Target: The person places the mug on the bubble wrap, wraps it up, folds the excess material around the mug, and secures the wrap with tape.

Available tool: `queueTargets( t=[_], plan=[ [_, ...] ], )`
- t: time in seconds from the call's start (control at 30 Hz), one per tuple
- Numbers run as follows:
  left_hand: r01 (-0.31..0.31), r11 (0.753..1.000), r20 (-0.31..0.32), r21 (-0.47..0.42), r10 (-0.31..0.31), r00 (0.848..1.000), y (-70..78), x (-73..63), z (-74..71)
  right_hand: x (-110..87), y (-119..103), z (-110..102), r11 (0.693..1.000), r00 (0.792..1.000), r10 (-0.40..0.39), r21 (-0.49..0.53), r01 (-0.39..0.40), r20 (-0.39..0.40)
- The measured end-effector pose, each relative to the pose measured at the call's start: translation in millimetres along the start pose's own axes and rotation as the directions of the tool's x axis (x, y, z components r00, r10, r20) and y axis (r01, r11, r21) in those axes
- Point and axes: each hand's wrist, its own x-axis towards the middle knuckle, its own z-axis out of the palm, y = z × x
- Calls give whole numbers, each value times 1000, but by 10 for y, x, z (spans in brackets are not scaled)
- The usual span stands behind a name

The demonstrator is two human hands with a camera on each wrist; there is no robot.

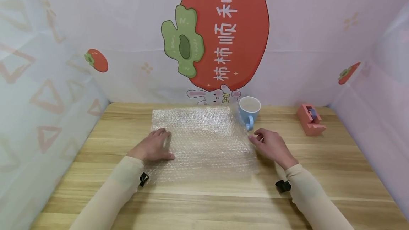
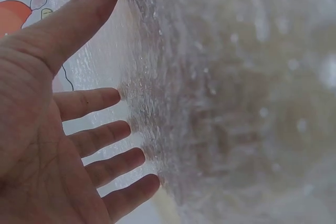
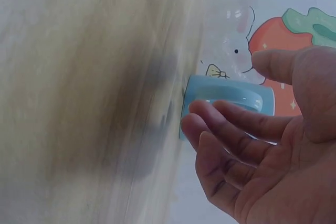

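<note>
A sheet of clear bubble wrap [image 1: 201,144] lies spread over the middle of the wooden table. My left hand [image 1: 154,146] rests on its left part, fingers spread; in the left wrist view the fingertips [image 2: 122,94] touch the plastic. Just beyond the sheet's right edge stands a light blue mug [image 1: 249,107], upright, white inside, its handle turned toward me. My right hand [image 1: 271,146] hovers near the mug's handle and the sheet's right edge, holding nothing. In the right wrist view its fingers are loosely bent, overlapping the mug [image 3: 231,90].
A pink tape dispenser [image 1: 310,120] with a purple roll stands at the back right of the table [image 1: 204,208]. Behind the table hangs a white backdrop [image 1: 134,38] printed with persimmons and a rabbit. Similar printed sheets close off both sides.
</note>
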Motion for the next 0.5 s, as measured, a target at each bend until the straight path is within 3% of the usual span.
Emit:
queueTargets(
  t=[0.27,0.5],
  plan=[
    [-31,999,10,-20,31,999,84,-150,79,-56,53,-96,998,998,52,17,-52,28],
    [-58,998,17,-4,58,998,304,-236,209,-96,110,-214,997,997,75,13,-76,21]
  ],
)
